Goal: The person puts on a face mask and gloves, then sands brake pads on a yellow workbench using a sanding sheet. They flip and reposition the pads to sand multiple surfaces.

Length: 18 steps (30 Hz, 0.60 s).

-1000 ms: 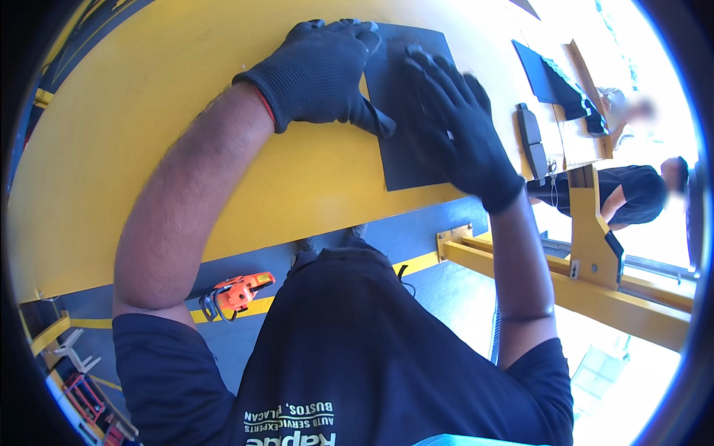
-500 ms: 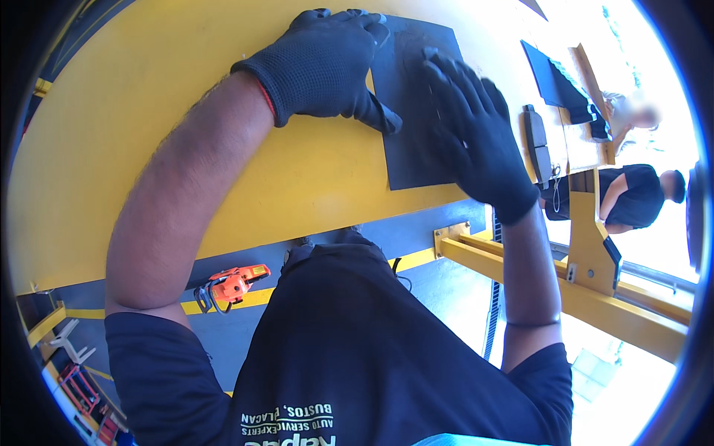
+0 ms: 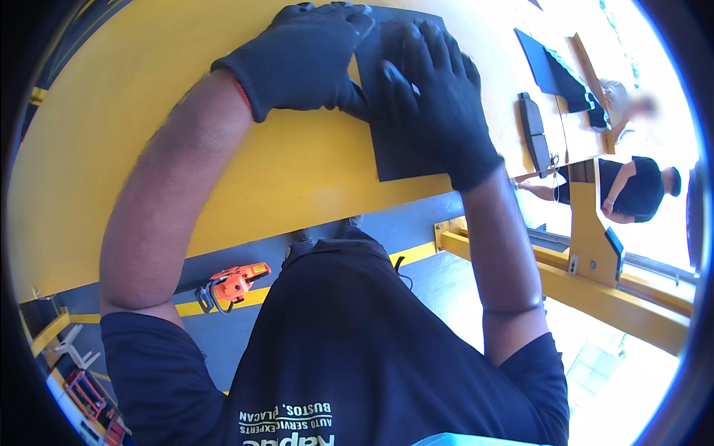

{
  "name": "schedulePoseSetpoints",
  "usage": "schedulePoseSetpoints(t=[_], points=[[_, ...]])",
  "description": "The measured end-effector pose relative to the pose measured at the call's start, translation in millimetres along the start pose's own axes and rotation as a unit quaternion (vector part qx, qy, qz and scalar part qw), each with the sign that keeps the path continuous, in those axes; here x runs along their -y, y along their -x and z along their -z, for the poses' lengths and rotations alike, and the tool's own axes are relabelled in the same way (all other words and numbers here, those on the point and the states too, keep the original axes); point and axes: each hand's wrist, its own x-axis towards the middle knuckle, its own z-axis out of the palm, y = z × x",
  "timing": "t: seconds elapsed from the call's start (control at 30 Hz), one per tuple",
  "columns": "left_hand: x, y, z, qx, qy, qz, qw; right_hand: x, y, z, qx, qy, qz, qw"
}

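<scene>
A dark, flat rectangular sheet (image 3: pixel 405 160) lies on the yellow tabletop, its material hard to make out. My left hand (image 3: pixel 312 63), in a black knit glove with a red-edged cuff, presses on the sheet's left edge, fingers spread and thumb stretched toward the middle. Over the sheet's right part, my gloved right hand (image 3: pixel 446 111) lies palm down, fingers extended and thumb apart. A small pale speck shows beside its thumb; whatever is under the palm is hidden. To the right of that hand rests a dark brake pad (image 3: pixel 534 134).
The yellow table (image 3: pixel 297 178) has its near edge at my waist. On the floor lies an orange power tool (image 3: pixel 234 286). Yellow steel beams (image 3: pixel 610 297) stand at right. Beyond are a dark folder-like item (image 3: pixel 539 59) and a person in black (image 3: pixel 636 189).
My right hand has slid left and slightly away across the sheet, toward my left hand. The whole view has shifted a little. The person in black at right has changed posture.
</scene>
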Motion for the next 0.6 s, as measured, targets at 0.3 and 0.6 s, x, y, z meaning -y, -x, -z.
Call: schedulePoseSetpoints(t=[0.3, 0.6], points=[[6.3, 6.7, -5.2, -0.016, -0.009, 0.01, 1.0, -28.0, 15.9, 17.3, 0.043, -0.016, 0.074, 0.996], [0.8, 8.0, -15.8, 0.019, -0.115, 0.08, 0.99, -20.5, 30.5, 38.1, 0.11, -0.04, 0.08, 0.99]])
